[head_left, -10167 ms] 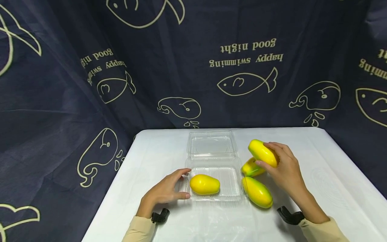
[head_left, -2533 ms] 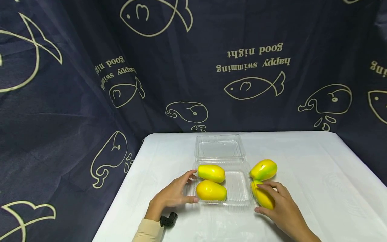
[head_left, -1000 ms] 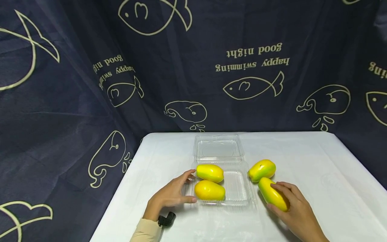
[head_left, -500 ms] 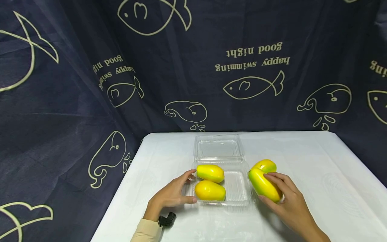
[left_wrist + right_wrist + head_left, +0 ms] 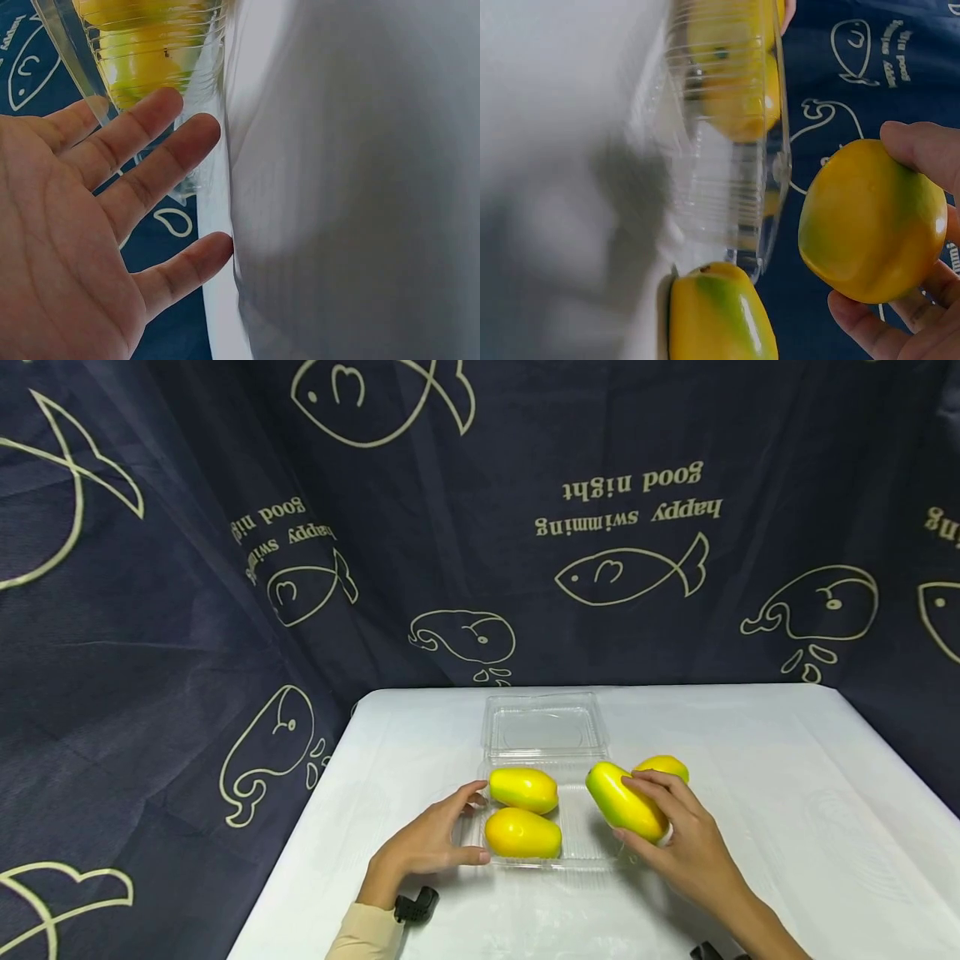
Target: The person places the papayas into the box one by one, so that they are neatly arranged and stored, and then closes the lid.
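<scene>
My right hand (image 5: 693,839) grips a yellow-green papaya (image 5: 626,802), thumb on the near side and fingers over the far side. In the right wrist view the held papaya (image 5: 874,221) is up off the table, beside the clear box's wall. The clear plastic box (image 5: 576,827) lies with its lid folded back; the held fruit overlaps its right part. Two papayas, one far (image 5: 523,790) and one near (image 5: 522,833), lie side by side in its left half. My left hand (image 5: 423,842) is at the box's left side, its fingers extended in the left wrist view.
Another papaya (image 5: 667,766) lies on the white table right of the box, partly hidden behind my right hand. The box's lid (image 5: 543,727) reaches toward the table's back edge. A dark blue printed cloth (image 5: 420,510) hangs behind and at the sides.
Over the last second the right hand has lifted the papaya from the table and carried it left over the box. Earlier, a second papaya went into the box. The left hand has stayed put.
</scene>
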`<action>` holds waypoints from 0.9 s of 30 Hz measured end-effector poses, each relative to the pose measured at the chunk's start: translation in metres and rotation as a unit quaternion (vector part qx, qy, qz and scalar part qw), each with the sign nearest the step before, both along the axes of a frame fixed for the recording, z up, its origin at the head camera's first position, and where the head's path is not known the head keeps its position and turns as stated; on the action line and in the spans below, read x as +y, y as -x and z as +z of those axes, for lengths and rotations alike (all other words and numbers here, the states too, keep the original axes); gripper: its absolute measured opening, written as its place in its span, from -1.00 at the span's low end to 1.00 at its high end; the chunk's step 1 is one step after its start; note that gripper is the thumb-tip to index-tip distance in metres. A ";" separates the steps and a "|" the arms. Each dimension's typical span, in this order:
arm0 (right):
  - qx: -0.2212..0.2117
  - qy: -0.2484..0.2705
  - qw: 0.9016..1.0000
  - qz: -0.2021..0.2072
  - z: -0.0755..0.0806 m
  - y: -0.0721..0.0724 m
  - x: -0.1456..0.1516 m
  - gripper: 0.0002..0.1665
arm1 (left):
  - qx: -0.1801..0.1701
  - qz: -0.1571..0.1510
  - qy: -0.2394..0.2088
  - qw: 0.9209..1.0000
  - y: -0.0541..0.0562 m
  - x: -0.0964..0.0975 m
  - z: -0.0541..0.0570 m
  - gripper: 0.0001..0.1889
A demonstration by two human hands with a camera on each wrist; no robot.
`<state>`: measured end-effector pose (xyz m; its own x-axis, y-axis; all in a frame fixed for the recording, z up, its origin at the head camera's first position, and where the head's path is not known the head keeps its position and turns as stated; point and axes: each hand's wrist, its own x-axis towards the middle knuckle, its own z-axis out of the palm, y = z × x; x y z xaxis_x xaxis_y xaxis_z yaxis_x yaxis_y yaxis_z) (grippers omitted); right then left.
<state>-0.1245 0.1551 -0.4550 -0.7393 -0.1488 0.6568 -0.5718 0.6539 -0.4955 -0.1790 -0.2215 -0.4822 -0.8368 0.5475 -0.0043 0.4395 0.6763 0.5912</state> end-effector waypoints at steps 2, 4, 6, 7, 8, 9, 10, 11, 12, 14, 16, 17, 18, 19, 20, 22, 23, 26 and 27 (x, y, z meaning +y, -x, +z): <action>-0.008 -0.004 1.000 0.002 -0.001 0.002 -0.003 -0.12 | 0.001 0.001 0.001 1.000 0.000 0.000 0.000 0.08; -0.017 -0.006 1.000 0.008 -0.002 0.005 -0.006 -0.12 | 0.001 0.002 0.002 1.000 0.000 0.000 0.000 0.08; -0.027 -0.006 1.000 0.014 -0.003 0.007 -0.009 -0.13 | 0.001 0.002 0.001 1.000 0.000 -0.001 0.000 0.08; -0.030 -0.006 0.999 0.019 -0.003 0.008 -0.011 -0.13 | 0.001 0.001 0.001 1.000 0.000 -0.001 0.000 0.08; -0.032 -0.006 0.999 0.023 -0.004 0.008 -0.013 -0.12 | 0.000 0.001 0.000 1.000 0.001 -0.001 0.000 0.08; -0.033 -0.006 0.999 0.028 -0.004 0.009 -0.015 -0.12 | 0.000 0.001 0.000 1.000 0.001 -0.001 0.000 0.08; -0.034 -0.006 0.999 0.031 -0.005 0.010 -0.017 -0.12 | -0.001 0.001 -0.001 1.000 0.001 -0.001 0.000 0.09; -0.034 -0.006 0.999 0.035 -0.006 0.010 -0.018 -0.11 | -0.002 -0.001 -0.001 1.000 0.001 0.000 -0.001 0.09; -0.033 -0.005 0.999 0.040 -0.007 0.010 -0.020 -0.10 | -0.002 -0.001 -0.001 1.000 0.001 0.000 -0.001 0.09; -0.033 -0.006 0.998 0.049 -0.010 0.011 -0.022 -0.10 | -0.003 -0.001 0.000 1.000 0.001 0.000 -0.002 0.10; -0.034 -0.007 0.998 0.059 -0.013 0.012 -0.025 -0.11 | -0.002 0.000 0.002 1.000 0.001 0.000 -0.002 0.11; -0.034 -0.008 0.997 0.062 -0.014 0.012 -0.026 -0.12 | -0.001 0.000 0.003 1.000 0.001 0.001 -0.003 0.12; -0.034 -0.008 0.997 0.065 -0.015 0.013 -0.027 -0.12 | -0.001 0.001 0.004 1.000 0.001 0.000 -0.003 0.12; -0.034 -0.008 0.997 0.068 -0.016 0.013 -0.028 -0.11 | -0.001 0.001 0.004 1.000 0.002 0.000 -0.003 0.11; -0.034 -0.008 0.997 0.071 -0.017 0.013 -0.028 -0.11 | -0.002 0.001 0.003 1.000 0.002 0.000 -0.003 0.11; -0.035 -0.006 0.997 0.071 -0.019 0.013 -0.030 -0.11 | -0.002 0.000 0.004 1.000 0.002 0.000 -0.003 0.11; -0.037 -0.006 0.997 0.072 -0.020 0.013 -0.031 -0.11 | -0.002 0.000 0.005 1.000 0.002 0.000 -0.003 0.10; -0.040 -0.003 0.996 0.080 -0.022 0.013 -0.033 -0.11 | -0.002 0.001 0.005 1.000 0.002 0.000 -0.003 0.09; -0.041 -0.003 0.996 0.084 -0.022 0.013 -0.034 -0.11 | -0.002 0.001 0.005 1.000 0.002 0.000 -0.003 0.09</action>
<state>-0.1377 0.1216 -0.4774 -0.7548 -0.2779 0.5942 -0.6308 0.5560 -0.5412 -0.1809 -0.2217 -0.4852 -0.8376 0.5461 -0.0137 0.4359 0.6833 0.5858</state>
